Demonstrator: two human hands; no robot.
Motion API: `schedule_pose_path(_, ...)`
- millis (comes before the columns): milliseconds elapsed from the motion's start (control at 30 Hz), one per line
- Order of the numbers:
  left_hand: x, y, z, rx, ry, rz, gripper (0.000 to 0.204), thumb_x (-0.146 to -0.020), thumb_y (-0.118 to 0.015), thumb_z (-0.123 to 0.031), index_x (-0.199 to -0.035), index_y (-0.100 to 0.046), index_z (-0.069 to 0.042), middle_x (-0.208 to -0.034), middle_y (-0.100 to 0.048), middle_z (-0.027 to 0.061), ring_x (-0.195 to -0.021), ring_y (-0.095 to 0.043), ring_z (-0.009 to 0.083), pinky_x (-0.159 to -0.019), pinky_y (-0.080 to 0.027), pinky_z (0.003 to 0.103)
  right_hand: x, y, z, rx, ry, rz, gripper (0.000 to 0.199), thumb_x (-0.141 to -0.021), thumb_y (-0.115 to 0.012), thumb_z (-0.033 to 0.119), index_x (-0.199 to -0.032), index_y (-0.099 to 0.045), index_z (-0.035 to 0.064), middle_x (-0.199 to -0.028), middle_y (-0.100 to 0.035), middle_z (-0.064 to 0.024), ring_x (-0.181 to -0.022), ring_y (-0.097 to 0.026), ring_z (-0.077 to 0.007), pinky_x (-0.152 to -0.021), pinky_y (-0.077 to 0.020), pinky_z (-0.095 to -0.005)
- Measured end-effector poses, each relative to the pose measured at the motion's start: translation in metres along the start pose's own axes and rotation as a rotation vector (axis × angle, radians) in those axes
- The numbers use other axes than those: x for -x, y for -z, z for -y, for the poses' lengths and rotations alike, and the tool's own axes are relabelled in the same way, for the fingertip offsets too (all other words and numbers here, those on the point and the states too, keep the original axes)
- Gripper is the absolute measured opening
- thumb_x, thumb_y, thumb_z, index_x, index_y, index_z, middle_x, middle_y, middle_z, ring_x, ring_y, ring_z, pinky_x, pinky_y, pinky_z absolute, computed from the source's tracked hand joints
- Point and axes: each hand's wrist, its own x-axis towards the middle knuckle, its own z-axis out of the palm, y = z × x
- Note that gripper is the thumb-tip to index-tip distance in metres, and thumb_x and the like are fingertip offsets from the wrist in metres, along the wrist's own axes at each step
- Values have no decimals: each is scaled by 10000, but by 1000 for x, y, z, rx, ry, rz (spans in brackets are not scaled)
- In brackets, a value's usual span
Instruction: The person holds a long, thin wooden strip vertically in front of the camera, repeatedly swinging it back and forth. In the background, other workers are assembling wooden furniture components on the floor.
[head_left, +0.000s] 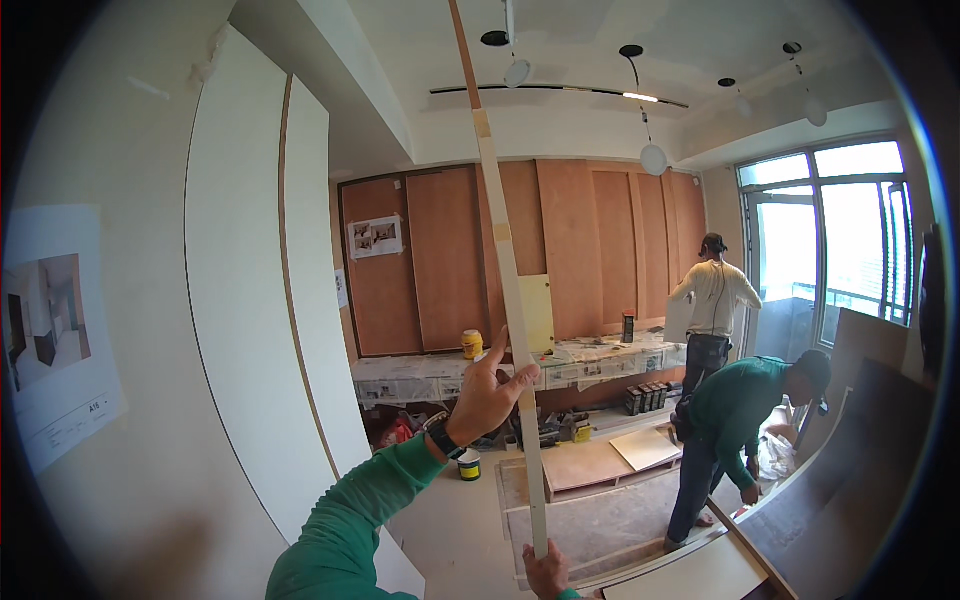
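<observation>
A long, narrow pale wooden strip [508, 270] stands almost upright in front of me, its top leaning left. It has tan patches along it, and its upper end is brown. My left hand [484, 400], with a dark watch at the wrist, grips the strip near its middle. The thumb crosses its edge and the index finger points up beside it; the other fingers are partly hidden. Low down, my right hand [547, 574] is closed round the strip's bottom end.
Tall white panels [245, 270] rise at the left. Lamps [653, 159] hang from the ceiling. A covered bench [410, 380] runs along the brown wall panels. One person [735, 440] bends at right near boards; another [715, 295] stands behind. A tub [469, 464] sits on the floor.
</observation>
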Motion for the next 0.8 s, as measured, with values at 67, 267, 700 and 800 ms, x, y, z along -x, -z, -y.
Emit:
schedule_pose_path(67, -5, -1, 4, 15, -1, -25, 761, -949, -710, -291, -1533, -352, 39, -1008, -741, 112, -592, -575, 80, -583, -499, 267, -9, -4, -7, -2, -31, 70, 502, -902, -735, 381, -1245, -618, 35, -960, -690, -208, -830, -623, -355, -720, -516, -476)
schedule_pose_path(267, -42, 8, 30, -2, 16, -57, 641, -958, -691, -228, -1494, -435, 13, -1010, -758, 117, -662, -629, 81, -624, -519, 270, -26, 18, 91, 116, 128, 3, 297, -900, -728, 287, -909, -630, 7, -743, -669, -254, -749, -678, -454, -637, -525, -491)
schedule_pose_path(700, -112, 30, 70, -31, 72, -106, 483, -968, -671, -208, -1353, -546, 55, -1012, -759, 178, -904, -747, 200, -770, -577, 335, -90, -4, 147, 70, 170, 24, 358, -905, -714, 302, -973, -623, -38, -754, -673, -275, -761, -669, -476, -685, -535, -508)
schedule_pose_path(800, -95, 26, 60, -12, 36, -105, 487, -967, -672, -211, -1353, -547, 57, -1003, -758, 179, -869, -744, 191, -749, -574, 327, -79, -6, 133, 70, 165, 16, 342, -904, -710, 299, -976, -633, -26, -750, -676, -267, -752, -673, -467, -682, -540, -501)
